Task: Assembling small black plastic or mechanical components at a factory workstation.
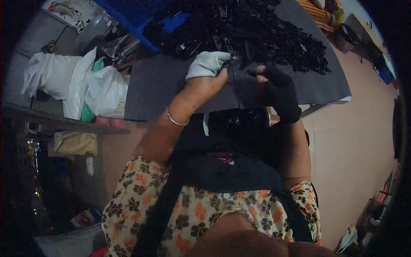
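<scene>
My left hand [206, 70] wears a white cloth covering on its fingers, and a bangle circles the wrist. Its thumb and fingers pinch a small dark piece [233, 59] too blurred to name. To its right, my right hand [277, 88] is in a black fingerless glove, with bare fingertips curled together. Whatever they hold is hidden in the dark and blur. Just beyond both hands, a heap of small black parts [282, 40] covers the far half of the grey tabletop [158, 85]. Below the hands, at the near edge, is a white-rimmed container [206, 124] with black pieces inside.
White plastic bags [102, 92] sit left of the table. A blue tray edge [124, 21] crosses the far left, near metal tools [122, 47]. Orange-brown sticks [319, 15] stand at the far right. Tiled floor [342, 150] stretches along the right side.
</scene>
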{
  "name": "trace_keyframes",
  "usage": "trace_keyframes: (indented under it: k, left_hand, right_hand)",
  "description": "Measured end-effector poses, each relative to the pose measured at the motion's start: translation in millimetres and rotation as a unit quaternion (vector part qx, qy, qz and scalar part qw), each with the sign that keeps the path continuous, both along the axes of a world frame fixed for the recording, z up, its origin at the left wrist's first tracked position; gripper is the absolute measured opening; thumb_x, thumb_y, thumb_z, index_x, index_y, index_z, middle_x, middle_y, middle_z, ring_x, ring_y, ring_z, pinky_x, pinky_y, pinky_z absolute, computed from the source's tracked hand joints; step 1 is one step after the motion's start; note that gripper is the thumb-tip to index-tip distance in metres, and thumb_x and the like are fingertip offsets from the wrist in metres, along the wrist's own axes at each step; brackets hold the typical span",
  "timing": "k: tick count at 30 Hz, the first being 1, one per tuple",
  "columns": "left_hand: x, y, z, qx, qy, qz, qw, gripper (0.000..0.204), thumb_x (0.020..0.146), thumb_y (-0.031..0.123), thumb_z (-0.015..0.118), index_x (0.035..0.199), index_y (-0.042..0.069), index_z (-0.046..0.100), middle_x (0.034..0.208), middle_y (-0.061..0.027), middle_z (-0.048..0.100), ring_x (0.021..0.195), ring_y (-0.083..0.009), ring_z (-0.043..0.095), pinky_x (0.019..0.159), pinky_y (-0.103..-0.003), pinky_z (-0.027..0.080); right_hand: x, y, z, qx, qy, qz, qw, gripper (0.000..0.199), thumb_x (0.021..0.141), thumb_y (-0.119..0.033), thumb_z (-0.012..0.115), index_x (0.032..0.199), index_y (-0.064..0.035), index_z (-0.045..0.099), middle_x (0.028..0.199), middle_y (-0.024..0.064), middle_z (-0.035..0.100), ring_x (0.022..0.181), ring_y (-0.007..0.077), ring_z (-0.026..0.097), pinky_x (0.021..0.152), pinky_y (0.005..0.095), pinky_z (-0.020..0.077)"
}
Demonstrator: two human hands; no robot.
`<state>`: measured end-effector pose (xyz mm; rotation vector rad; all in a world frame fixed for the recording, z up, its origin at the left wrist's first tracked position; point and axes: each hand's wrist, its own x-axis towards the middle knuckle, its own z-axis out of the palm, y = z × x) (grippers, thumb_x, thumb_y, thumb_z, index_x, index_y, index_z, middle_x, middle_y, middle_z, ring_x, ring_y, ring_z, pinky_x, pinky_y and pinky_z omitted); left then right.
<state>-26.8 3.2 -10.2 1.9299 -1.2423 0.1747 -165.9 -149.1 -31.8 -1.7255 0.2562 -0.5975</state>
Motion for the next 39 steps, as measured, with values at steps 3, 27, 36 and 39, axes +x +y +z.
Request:
trace_keyframes:
  k: [3, 27, 36, 39]
  left_hand:
    - [-6.7, 9.9, -2.8, -0.003, 0.051, -0.037, 0.998, 0.030, 0.073, 0.004, 0.061, 0.103, 0.003, 0.059, 0.094, -0.0111, 0.059, 0.085, -0.0207, 0.057, 0.077, -0.030, 0.046]
    - [-30.9, 23.1, 12.6, -0.034, 0.431, -0.100, 0.896, 0.027, 0.082, 0.003, 0.060, 0.108, -0.003, 0.054, 0.094, -0.0085, 0.061, 0.080, -0.0136, 0.060, 0.066, -0.025, 0.052]
    - [-45.7, 24.0, 0.8, -0.093, 0.121, -0.036, 0.988, 0.023, 0.075, 0.003, 0.062, 0.098, -0.002, 0.061, 0.102, -0.0187, 0.058, 0.089, -0.0262, 0.061, 0.076, -0.030, 0.050]
    - [-53.7, 21.5, 20.3, -0.054, 0.057, -0.085, 0.993, 0.022, 0.070, 0.001, 0.063, 0.092, 0.000, 0.063, 0.103, -0.0218, 0.057, 0.094, -0.0309, 0.059, 0.080, -0.033, 0.047]
  right_hand:
    - [0.8, 12.9, 5.1, 0.026, 0.007, 0.056, 0.998, 0.022, 0.083, -0.010, 0.057, 0.104, -0.0036, 0.060, 0.079, 0.0017, 0.060, 0.066, 0.0088, 0.054, 0.059, 0.0236, 0.0460]
    - [3.9, 20.0, -2.0, -0.387, -0.121, -0.061, 0.912, 0.018, 0.072, -0.012, 0.067, 0.087, -0.0047, 0.060, 0.079, 0.0129, 0.060, 0.071, 0.0293, 0.060, 0.061, 0.0357, 0.0479]
    - [6.7, 45.4, 3.1, 0.083, 0.017, -0.012, 0.996, 0.017, 0.084, -0.019, 0.057, 0.088, -0.0027, 0.061, 0.072, 0.0045, 0.059, 0.065, 0.0127, 0.055, 0.058, 0.0260, 0.0427]
    - [5.0, 45.1, -2.8, 0.169, 0.002, 0.035, 0.985, 0.020, 0.086, -0.022, 0.057, 0.092, -0.0031, 0.061, 0.072, -0.0029, 0.056, 0.063, 0.0055, 0.050, 0.054, 0.0213, 0.0401]
